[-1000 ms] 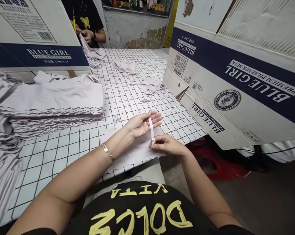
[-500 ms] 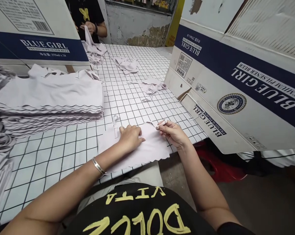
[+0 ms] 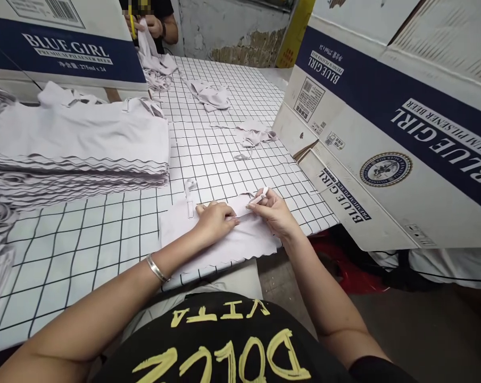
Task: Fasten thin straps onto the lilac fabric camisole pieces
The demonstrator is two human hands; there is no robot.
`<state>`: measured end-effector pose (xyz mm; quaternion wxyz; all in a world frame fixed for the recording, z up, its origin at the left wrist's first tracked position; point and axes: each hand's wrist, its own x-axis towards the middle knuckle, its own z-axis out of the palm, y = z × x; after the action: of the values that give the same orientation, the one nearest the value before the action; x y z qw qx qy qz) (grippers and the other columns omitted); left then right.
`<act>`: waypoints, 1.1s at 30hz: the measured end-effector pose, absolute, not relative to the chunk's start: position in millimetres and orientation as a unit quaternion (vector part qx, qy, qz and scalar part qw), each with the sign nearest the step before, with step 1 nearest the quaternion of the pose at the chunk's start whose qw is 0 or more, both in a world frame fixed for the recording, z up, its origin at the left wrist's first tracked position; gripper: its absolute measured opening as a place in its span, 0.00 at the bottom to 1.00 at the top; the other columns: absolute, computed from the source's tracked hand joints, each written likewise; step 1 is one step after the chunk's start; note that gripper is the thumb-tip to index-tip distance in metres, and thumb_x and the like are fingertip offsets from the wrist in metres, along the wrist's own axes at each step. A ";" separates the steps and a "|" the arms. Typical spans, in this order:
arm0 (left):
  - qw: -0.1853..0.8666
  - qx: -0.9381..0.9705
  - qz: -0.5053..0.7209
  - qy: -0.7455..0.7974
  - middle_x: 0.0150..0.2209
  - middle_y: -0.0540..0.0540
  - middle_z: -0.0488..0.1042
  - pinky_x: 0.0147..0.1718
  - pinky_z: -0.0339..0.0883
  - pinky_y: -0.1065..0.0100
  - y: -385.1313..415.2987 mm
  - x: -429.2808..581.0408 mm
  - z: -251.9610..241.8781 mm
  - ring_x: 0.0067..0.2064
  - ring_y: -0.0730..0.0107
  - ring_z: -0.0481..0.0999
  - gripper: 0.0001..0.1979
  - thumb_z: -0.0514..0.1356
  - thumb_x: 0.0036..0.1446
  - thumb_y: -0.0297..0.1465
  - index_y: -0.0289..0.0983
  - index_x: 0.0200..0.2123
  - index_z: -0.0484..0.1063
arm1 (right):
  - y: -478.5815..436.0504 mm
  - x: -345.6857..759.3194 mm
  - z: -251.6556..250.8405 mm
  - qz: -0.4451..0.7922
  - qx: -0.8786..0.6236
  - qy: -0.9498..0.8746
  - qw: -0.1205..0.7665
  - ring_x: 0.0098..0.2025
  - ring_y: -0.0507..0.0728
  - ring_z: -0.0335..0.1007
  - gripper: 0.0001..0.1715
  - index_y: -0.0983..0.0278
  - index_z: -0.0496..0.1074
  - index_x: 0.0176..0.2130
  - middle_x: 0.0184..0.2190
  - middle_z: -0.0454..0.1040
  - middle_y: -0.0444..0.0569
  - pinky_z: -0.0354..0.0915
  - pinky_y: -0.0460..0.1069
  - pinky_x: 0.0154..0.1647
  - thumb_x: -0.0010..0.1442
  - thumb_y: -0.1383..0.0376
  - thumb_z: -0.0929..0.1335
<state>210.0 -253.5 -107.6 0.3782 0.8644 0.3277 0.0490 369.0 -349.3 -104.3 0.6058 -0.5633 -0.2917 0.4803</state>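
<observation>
A pale lilac camisole [image 3: 220,247] with a wavy lower edge lies spread at the table's near edge. My left hand [image 3: 215,221] rests on it, fingers bent, with thumb and fingertips closed on a small fold of the cloth. Between the thumb and fingers of my right hand [image 3: 278,213], a thin shoulder strap [image 3: 259,198] is pinched at the camisole's upper right. The other strap [image 3: 190,199] lies loose on the table beyond my left hand, looped at its far end.
A tall stack of matching camisoles [image 3: 84,133] stands at left, before a beer carton [image 3: 65,58]. Another large carton [image 3: 368,122] leans in from the right. Loose lilac pieces [image 3: 210,94] lie farther back. Across the table, a person [image 3: 155,26] handles similar cloth and something yellow.
My left thumb and fingertips have drawn together on the cloth, raising a fold. My right hand has shifted slightly left with the strap, which now shows more. The view has tilted down a little.
</observation>
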 end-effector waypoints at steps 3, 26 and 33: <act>0.391 0.859 0.056 0.326 0.37 0.46 0.78 0.47 0.47 0.53 -254.1 210.2 -109.2 0.47 0.55 0.67 0.10 0.61 0.54 0.39 0.38 0.28 0.75 | -343.8 359.7 -110.4 0.461 -0.570 -0.352 0.582 0.32 0.51 0.70 0.24 0.60 0.62 0.37 0.31 0.73 0.42 0.66 0.48 0.38 0.46 0.61 0.76; 0.424 0.840 0.053 0.335 0.33 0.47 0.77 0.50 0.48 0.51 -250.4 208.9 -110.1 0.46 0.56 0.70 0.15 0.61 0.53 0.41 0.37 0.23 0.72 | -342.6 348.1 -128.8 0.445 -0.598 -0.370 0.555 0.33 0.51 0.69 0.23 0.61 0.61 0.34 0.31 0.71 0.43 0.65 0.49 0.36 0.46 0.60 0.76; 0.439 0.832 0.057 0.335 0.34 0.46 0.78 0.51 0.47 0.50 -252.3 207.6 -111.7 0.46 0.57 0.69 0.13 0.62 0.53 0.40 0.37 0.23 0.73 | -348.3 352.3 -126.4 0.404 -0.617 -0.429 0.521 0.35 0.53 0.68 0.18 0.60 0.60 0.33 0.32 0.71 0.44 0.65 0.51 0.38 0.51 0.60 0.73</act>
<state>207.6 -252.3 -111.7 0.4389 0.8319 0.3349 0.0569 352.3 -348.3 -126.4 0.5210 -0.6169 -0.4295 0.4043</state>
